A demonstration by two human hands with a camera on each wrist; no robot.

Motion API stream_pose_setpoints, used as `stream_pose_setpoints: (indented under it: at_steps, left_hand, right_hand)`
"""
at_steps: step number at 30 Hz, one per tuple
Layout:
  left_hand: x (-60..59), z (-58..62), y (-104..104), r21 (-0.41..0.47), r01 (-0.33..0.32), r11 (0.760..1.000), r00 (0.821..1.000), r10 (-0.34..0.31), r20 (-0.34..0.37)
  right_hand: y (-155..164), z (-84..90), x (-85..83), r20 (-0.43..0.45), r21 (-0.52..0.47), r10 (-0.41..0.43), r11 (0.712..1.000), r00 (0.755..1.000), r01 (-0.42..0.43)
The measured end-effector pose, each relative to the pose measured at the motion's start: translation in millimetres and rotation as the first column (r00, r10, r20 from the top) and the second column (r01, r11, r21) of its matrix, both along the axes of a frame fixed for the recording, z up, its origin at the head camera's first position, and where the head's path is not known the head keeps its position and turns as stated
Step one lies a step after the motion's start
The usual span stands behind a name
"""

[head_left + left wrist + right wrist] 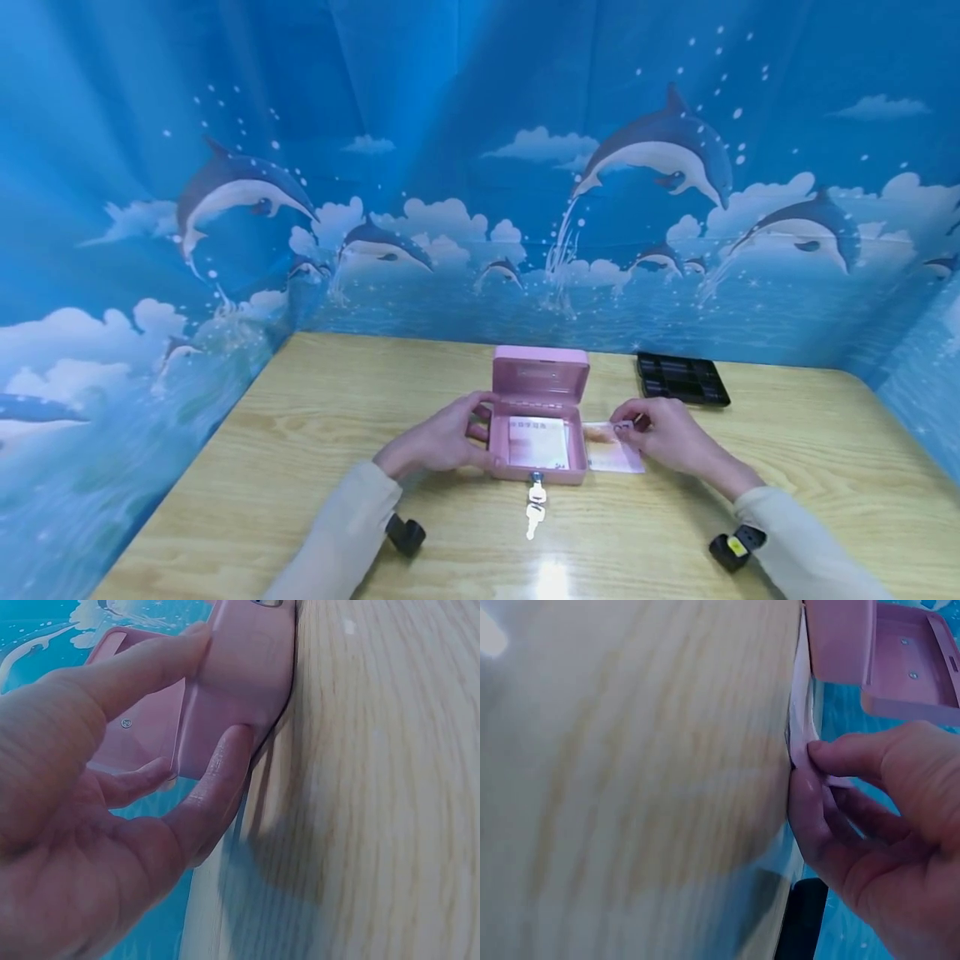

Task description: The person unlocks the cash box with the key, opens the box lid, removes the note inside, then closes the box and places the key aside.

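Note:
A small pink cash box (538,433) stands open in the middle of the wooden table (300,450), its lid (540,377) raised, with white paper inside and keys (536,502) hanging from its front lock. My left hand (442,437) grips the box's left side (240,682), thumb and fingers curled round its wall. Just right of the box, my right hand (663,433) pinches the far edge of a pinkish banknote (611,450) lying on the table; in the right wrist view, thumb and forefinger squeeze the banknote (802,742).
A black compartment tray (682,379) lies at the back right of the table. Blue dolphin-print sheets wall the table on three sides. Black wrist cameras sit on both sleeves near the table's front edge.

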State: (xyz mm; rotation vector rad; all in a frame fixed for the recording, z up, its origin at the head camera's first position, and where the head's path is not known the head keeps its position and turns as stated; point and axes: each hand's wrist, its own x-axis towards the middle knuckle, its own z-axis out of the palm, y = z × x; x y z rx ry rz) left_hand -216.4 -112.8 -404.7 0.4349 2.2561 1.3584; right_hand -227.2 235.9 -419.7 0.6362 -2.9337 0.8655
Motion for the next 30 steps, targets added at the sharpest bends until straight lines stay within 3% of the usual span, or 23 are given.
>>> stream_pose_setpoints:
  at_steps: [15,24,30]
  left_hand:
    - [0.9,0.8,0,-0.014,0.002,1.0,1.0,-0.002,-0.004]
    - [1.5,0.4,1,-0.011,-0.006,1.0,1.0,0.006,0.005]
    - [1.6,0.8,1,-0.014,-0.007,1.0,1.0,0.007,0.005]
  right_hand:
    - [-4,0.4,5.6,-0.097,0.043,-0.05,0.998,0.994,0.054]
    - [0,1.6,9.2,-0.152,0.008,-0.034,0.999,0.988,0.035]
    - [0,2.7,13.4,-0.161,-0.078,-0.01,0.997,0.987,-0.003]
